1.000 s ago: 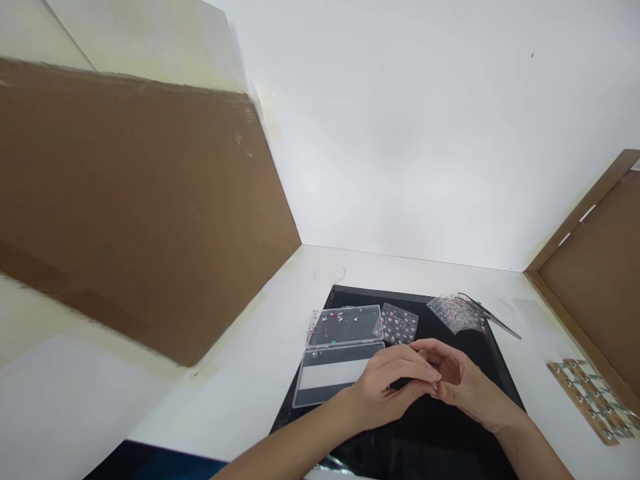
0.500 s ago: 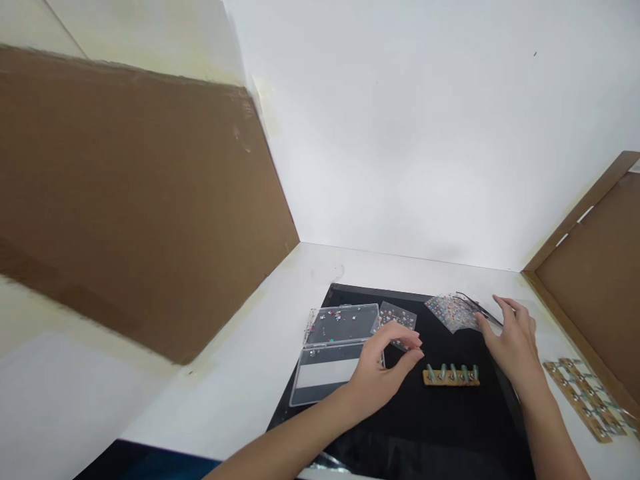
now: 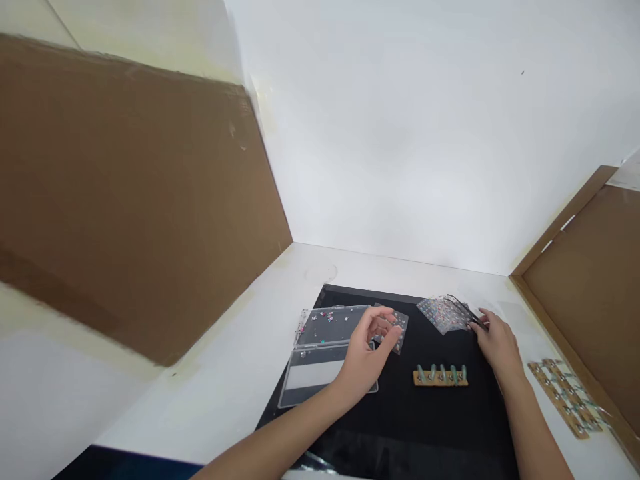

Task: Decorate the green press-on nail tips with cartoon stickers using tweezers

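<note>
Metal tweezers [image 3: 476, 316] lie across the right end of the sticker sheet [image 3: 441, 315], near the far edge of the black mat [image 3: 440, 417]; which end carries the tips is hard to tell. The right hand [image 3: 497, 347] is at the tweezers, fingers curled, thumb side down against them. Contact looks likely, but a real grip can't be confirmed from this view. The left hand [image 3: 364, 360] is half open with fingers curled, holding nothing visible, and hovers over the clear plastic box [image 3: 320, 357] just beside the small clear sheet of nail decals [image 3: 397, 330]. The box lies open toward the mat's left edge: the far half has scattered rhinestones [image 3: 325, 320], the near half a white card [image 3: 315, 375]. A wooden strip of teal nail tips [image 3: 440, 377] sits mid-mat, right of the box and well clear of both hands. A second strip of nail tips [image 3: 565, 400] lies off the mat near the right edge of the white worktop [image 3: 200, 400], by the right cardboard panel [image 3: 575, 293]. Left cardboard panel [image 3: 125, 200] closes that side. Step reads as tool pick-up. Next move calls for thumb and forefinger closing on the tweezers' shank, lifting clear so the sheet doesn't drag.
</note>
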Demonstrator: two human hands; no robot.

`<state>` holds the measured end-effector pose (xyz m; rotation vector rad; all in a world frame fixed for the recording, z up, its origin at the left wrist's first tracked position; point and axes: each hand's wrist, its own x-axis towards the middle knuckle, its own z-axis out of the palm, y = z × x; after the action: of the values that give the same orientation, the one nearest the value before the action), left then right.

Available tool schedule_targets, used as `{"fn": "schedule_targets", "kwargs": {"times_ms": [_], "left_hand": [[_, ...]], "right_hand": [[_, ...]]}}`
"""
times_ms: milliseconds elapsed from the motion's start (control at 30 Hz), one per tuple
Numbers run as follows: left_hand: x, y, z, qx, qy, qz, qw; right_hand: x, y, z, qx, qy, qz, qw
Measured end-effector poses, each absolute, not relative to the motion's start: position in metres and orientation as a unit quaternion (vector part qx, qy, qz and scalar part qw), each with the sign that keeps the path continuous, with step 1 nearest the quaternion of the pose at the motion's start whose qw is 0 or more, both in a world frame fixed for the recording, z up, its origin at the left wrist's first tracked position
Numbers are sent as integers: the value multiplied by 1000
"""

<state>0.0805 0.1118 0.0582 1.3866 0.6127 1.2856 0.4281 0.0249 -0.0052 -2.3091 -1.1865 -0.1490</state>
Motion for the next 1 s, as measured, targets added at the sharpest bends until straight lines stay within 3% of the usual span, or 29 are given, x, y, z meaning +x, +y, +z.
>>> {"fn": "schedule_targets", "kwargs": {"times_ms": [367,700,1000], "left_hand": [[85,124,52,554,308,513,579],[78,121,68,518,319,547,576],[79,125,92,371,331,479,723]], "right_hand": [[364,21,43,-643,-593,-67,480],[303,23,63,-589,-649,-30,481],[306,26,62,-600,-633,-56,486]]}}
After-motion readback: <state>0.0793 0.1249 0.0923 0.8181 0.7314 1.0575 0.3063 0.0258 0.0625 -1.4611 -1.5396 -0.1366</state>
